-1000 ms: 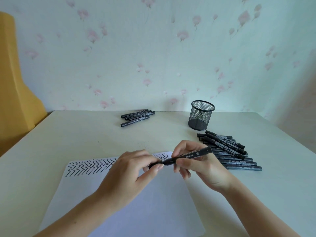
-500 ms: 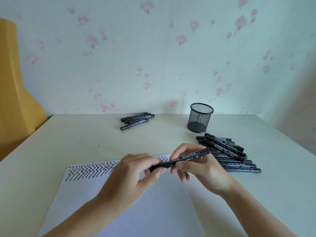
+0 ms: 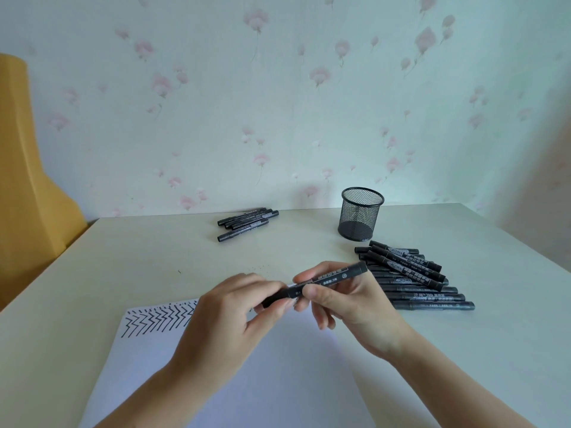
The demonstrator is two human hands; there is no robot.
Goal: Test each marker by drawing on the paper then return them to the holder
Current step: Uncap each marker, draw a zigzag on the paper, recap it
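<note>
Both hands remain around one black marker (image 3: pixel 327 281) above the paper (image 3: pixel 278 366): the left hand (image 3: pixel 228 316) pinches its cap end, the right hand (image 3: pixel 349 304) grips the barrel. Little has shifted, so uncapping or capping seems unfinished. On the pale table (image 3: pixel 123 257), the empty mesh holder (image 3: pixel 361 214) sits at one o'clock, before floral wallpaper (image 3: pixel 278 103).

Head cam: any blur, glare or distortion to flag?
Head view: soft even light, no glare; wide-angle bowing at the table edges; left hand and right hand slightly soft on the held marker; mesh holder sharp; marker pile print barely legible.
</note>
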